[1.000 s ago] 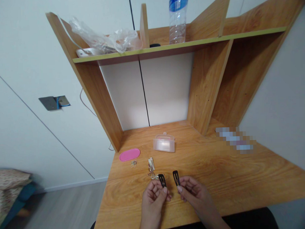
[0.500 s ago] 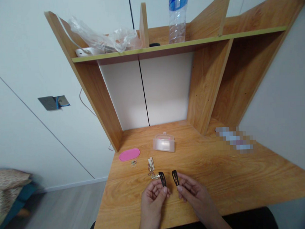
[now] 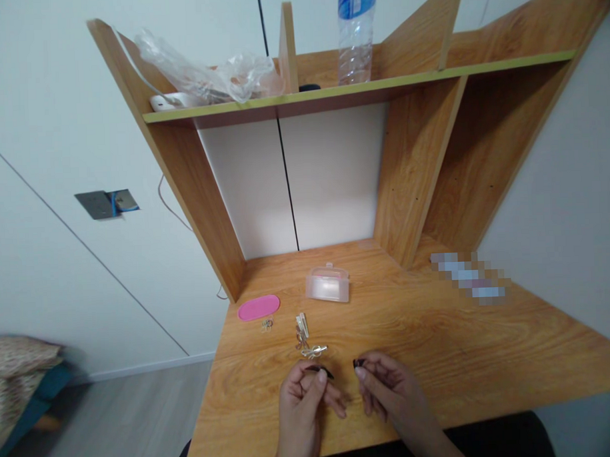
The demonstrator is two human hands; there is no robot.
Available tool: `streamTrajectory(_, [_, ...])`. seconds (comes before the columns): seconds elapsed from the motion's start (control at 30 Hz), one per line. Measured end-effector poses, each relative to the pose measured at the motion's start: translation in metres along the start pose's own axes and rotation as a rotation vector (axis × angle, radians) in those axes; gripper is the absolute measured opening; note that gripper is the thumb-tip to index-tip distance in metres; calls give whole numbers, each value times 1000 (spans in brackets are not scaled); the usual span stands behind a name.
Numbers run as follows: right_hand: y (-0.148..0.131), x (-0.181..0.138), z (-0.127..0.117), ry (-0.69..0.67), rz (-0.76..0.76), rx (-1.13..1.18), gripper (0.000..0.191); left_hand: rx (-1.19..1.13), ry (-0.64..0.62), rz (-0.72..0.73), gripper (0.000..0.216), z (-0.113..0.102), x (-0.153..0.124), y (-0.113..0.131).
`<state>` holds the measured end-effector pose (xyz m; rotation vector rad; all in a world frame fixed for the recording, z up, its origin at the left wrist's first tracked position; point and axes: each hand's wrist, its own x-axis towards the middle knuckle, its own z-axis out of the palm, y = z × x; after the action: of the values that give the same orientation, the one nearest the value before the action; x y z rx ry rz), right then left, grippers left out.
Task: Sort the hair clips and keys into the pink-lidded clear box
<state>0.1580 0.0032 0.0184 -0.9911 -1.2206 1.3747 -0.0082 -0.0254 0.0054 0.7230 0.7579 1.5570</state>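
My left hand point(image 3: 305, 398) pinches a black snap hair clip point(image 3: 320, 370) just above the wooden desk point(image 3: 439, 357). A second black hair clip point(image 3: 358, 364) is pinched in my right hand point(image 3: 385, 389). Both clips now lie nearly flat, mostly hidden by my fingers. The two hands are close together near the desk's front edge. Just beyond them lies a small pile of pale metal clips point(image 3: 307, 340).
A clear plastic box point(image 3: 328, 286) stands farther back, with its pink oval lid point(image 3: 258, 307) to the left and tiny rings point(image 3: 267, 325) beside it. The shelf above holds a water bottle point(image 3: 355, 33) and a crumpled plastic bag point(image 3: 214, 75).
Both clips stood upright between my fingers; now they are tipped down toward me and my hands have drawn slightly nearer the desk edge.
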Motion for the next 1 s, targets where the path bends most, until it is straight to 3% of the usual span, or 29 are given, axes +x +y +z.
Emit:
streamTrajectory(0.17, [3, 2, 0, 24, -16, 51, 41, -66, 41, -59, 29, 0, 2, 4])
streamTrajectory(0.43, [5, 1, -8, -6, -113, 89, 34, -126, 8, -41, 32, 5, 3, 15])
streamTrajectory(0.6, [8, -2, -8, -41, -192, 50, 53, -32, 57, -30, 39, 6, 0, 12])
streamTrajectory(0.83, [9, 0, -4, -10, -152, 11, 53, -22, -24, -20, 65, 4, 0, 7])
streamTrajectory(1.0, [5, -1, -3, 18, -143, -21, 55, 15, -22, -3, 61, 3, 3, 5])
